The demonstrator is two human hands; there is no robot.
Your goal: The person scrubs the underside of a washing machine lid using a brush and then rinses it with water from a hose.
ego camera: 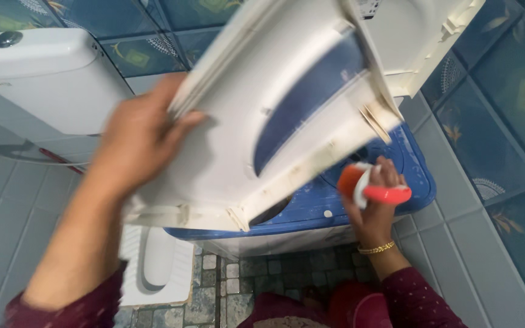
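Looking down in a blue-tiled bathroom, the view shows two hands at a blue-topped washing machine. The left hand, blurred, grips the edge of the machine's white lid, fingers curled over its rim, holding it tilted up above the tub opening. The right hand, wearing a gold bracelet, is closed around an orange-red brush just above the machine's top. A white cistern hangs at left, and a white squat toilet sits in the floor below.
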